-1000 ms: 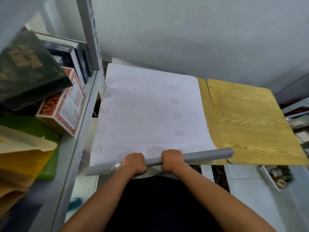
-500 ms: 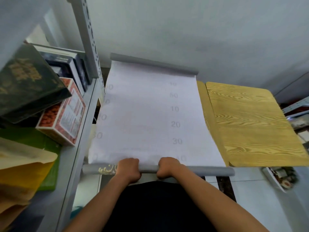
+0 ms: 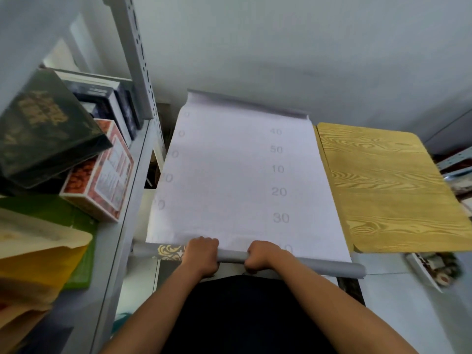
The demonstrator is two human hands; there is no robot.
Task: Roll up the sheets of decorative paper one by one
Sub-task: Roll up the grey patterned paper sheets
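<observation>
A sheet of decorative paper lies face down on the table, its white back printed with faint numbers. Its near end is wound into a thin grey roll with a gold ornament showing at the left end. My left hand and my right hand both grip this roll side by side, knuckles up. The far end of the sheet curls up grey against the wall. A wood-grain sheet lies flat to the right, partly under the white sheet.
A grey metal shelf stands at the left with dark books, a red and white box and yellow envelopes. A white tray with small items sits at the lower right. A wall rises close behind the table.
The roll went from tilted to level and lies lower in view. The far curled end of the sheet has come into view. Both hands have kept their grip on the roll.
</observation>
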